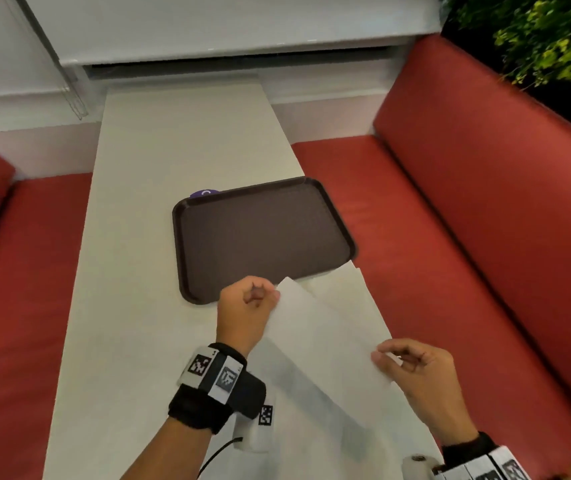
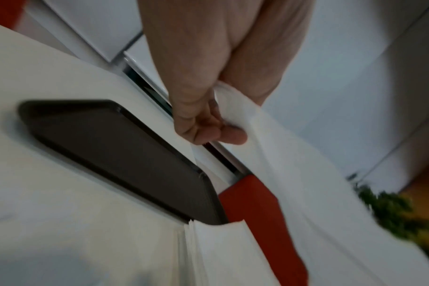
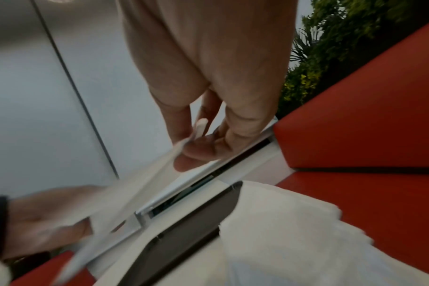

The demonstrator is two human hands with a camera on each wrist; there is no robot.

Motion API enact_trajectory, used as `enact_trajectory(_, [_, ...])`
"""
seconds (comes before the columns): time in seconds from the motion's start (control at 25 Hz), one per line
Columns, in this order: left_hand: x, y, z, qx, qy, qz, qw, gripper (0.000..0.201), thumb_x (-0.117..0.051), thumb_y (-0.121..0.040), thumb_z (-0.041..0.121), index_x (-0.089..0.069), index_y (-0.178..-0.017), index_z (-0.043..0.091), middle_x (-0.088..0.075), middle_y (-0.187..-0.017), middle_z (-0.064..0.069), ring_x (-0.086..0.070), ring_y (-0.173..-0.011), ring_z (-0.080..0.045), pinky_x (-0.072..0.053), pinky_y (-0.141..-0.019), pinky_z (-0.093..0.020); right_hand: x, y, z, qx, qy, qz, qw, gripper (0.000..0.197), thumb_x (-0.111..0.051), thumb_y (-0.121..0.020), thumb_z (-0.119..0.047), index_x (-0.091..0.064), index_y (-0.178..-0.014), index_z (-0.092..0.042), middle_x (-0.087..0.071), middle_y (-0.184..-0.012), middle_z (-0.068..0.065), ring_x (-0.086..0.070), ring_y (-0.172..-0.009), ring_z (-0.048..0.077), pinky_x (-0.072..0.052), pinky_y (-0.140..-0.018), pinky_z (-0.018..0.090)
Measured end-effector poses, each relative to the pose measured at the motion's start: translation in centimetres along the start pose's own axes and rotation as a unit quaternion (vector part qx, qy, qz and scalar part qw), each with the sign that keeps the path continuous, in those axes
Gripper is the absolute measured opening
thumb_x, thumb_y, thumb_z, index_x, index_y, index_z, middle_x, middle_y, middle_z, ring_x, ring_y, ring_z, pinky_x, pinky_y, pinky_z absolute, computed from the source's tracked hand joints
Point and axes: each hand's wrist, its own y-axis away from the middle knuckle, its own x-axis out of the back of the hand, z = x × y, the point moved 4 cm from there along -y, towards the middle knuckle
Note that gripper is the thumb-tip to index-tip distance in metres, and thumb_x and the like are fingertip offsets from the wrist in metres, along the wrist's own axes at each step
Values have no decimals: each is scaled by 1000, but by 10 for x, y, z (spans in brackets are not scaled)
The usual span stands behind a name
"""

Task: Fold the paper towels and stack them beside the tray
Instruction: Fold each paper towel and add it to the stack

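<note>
A long white table (image 1: 145, 237) runs between two red benches (image 1: 467, 237), with green foliage (image 1: 537, 32) behind the right one. A dark brown tray (image 1: 260, 237) lies flat on the table toward its right edge, and a small purple thing (image 1: 204, 193) peeks out from behind the tray's far rim.

Just beside the tray's near right corner lies a stack (image 2: 208, 249) of white towels on the table; in the left wrist view its layered edges show, touching or nearly touching the tray's rim.

Above the table, near the tray's near edge, one towel (image 1: 325, 327) is held in the air, stretched between the two hands. The left hand (image 1: 246, 308) has its fingers curled into a loose fist and pinches the towel's far corner between thumb and forefinger. The right hand (image 1: 412, 362) pinches the towel's near corner between thumb and fingertips, its other fingers loosely bent. Both wrists carry black bands with tags (image 1: 213, 375).
</note>
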Motion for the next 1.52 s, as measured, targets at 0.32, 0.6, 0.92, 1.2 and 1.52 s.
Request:
enact_trajectory(0.32, [-136, -86, -11, -196, -250, -157, 935, 23, -55, -84, -3, -74, -90, 6, -73, -90, -8, -68, -83, -21, -52, -83, -30, 22, -37, 63, -75, 71, 39, 994, 30, -72, -82, -10, -73, -82, -40, -64, -69, 0, -59, -56, 26, -55, -57, 32])
enact_trajectory(0.6, [-176, -109, -61, -89, -416, -254, 869, 35, -49, -91, 7, -60, -122, 19, -55, -127, 2, -50, -118, -20, -32, -99, -43, 8, -64, 76, -69, 214, -25, 974, 28, -67, -86, -12, -68, -113, -18, -38, -49, -9, -47, -44, 4, -41, -57, 3])
enact_trajectory(0.92, [-138, -84, -42, -106, -466, -178, 860, 33, -51, -91, 29, -55, -124, 36, -45, -119, 5, -39, -108, -18, -23, -83, -35, 18, -52, 61, -49, 333, -67, 939, 40, -60, -89, -40, -55, -128, -36, -39, -49, -12, -46, -50, 5, -42, -65, 9])
enact_trajectory(1.2, [46, 48, -77, 106, -283, -105, 947, 17, -65, -85, 23, -62, -90, 39, -63, -90, 1, -59, -67, -8, -41, -65, -10, -64, -12, 36, 48, 327, -194, 924, 55, -66, -79, -54, -54, -128, -32, -62, -99, -10, -60, -90, 8, -50, -87, 25])
enact_trajectory(1.52, [177, 216, -142, 306, -239, 25, 921, 15, -68, -81, 26, -64, -84, 40, -66, -81, 7, -57, -56, -7, -39, -58, -8, -228, 41, 48, 88, 520, -377, 761, 104, -64, -74, -63, -5, -151, -23, -1, -156, 13, -6, -143, 31, -20, -114, 45])
